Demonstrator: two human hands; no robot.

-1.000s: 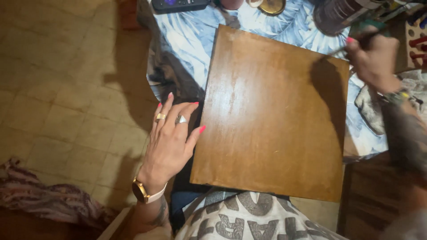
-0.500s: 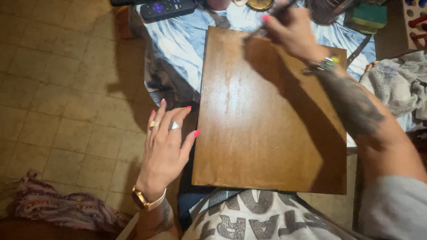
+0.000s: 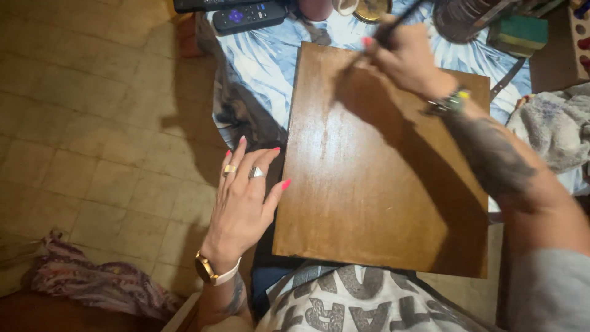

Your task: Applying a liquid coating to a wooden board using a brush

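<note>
— Head view, cut off up top: brush (image 3: 393, 27) tip lost past the frame edge; remote (image 3: 249, 15) beyond the board's far-left corner, only partly seen.

— And the hands?

— Right hand (image 3: 409, 61) closed around the brush at the wooden board (image 3: 387, 160)'s far edge, handle slanting away to the right. Left hand (image 3: 246, 203) spread flat, empty, touching the board's left edge. Board lengthwise away from the body.

brown board (image 3: 375, 166), right hand (image 3: 409, 61) (brush (image 3: 393, 26))
</note>
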